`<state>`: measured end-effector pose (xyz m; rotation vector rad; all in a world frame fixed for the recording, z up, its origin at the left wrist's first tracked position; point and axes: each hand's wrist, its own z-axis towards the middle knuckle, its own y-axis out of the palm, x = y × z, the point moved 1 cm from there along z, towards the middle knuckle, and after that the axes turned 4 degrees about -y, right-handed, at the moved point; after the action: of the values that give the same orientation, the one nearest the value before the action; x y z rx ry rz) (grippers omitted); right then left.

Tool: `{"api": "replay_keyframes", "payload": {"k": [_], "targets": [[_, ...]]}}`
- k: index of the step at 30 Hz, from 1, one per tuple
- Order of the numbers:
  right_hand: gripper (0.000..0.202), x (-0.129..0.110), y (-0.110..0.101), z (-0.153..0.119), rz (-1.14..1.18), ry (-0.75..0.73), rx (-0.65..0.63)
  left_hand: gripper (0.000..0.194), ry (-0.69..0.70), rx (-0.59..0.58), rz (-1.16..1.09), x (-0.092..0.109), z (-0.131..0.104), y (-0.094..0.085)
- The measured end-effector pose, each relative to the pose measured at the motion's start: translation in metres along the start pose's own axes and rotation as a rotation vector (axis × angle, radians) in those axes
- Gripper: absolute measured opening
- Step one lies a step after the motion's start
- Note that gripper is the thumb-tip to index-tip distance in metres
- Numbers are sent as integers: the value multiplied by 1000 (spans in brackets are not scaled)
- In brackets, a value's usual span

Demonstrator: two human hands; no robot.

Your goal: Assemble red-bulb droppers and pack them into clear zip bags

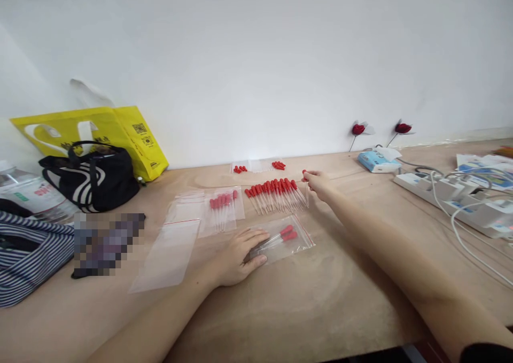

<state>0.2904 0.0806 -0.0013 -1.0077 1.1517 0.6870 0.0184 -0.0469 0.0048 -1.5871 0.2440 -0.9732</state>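
Note:
My left hand (242, 256) rests on the open end of a clear zip bag (276, 253), its fingers and thumb a little apart. Inside that bag lie a few red-topped droppers (289, 234). Beyond it, a row of red-capped clear droppers (276, 192) is spread on the wooden table. At the row's right end my right hand (316, 185) pinches one dropper (305, 174) by its red bulb, tip pointing down. Left of the row, a filled bag (223, 208) holds several droppers. A flat clear bag (166, 256) with a red zip line lies nearer on the left.
Two bags with red-topped pieces (240, 169) lie by the wall. On the left are a yellow bag (140, 138), a black pouch (100, 176), a large bottle (44, 197) and striped cloth (36, 261). On the right are a tissue pack (379, 161) and power strips (452, 202) with cables.

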Motion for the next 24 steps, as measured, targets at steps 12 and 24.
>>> {"api": "replay_keyframes", "payload": {"k": [12,24], "targets": [[25,29,-29,-93,513,-12,52,42,-46,-40,36,2,1,-2],[30,27,-17,-113,537,26,-255,42,-47,-26,30,3,1,-2]]}}
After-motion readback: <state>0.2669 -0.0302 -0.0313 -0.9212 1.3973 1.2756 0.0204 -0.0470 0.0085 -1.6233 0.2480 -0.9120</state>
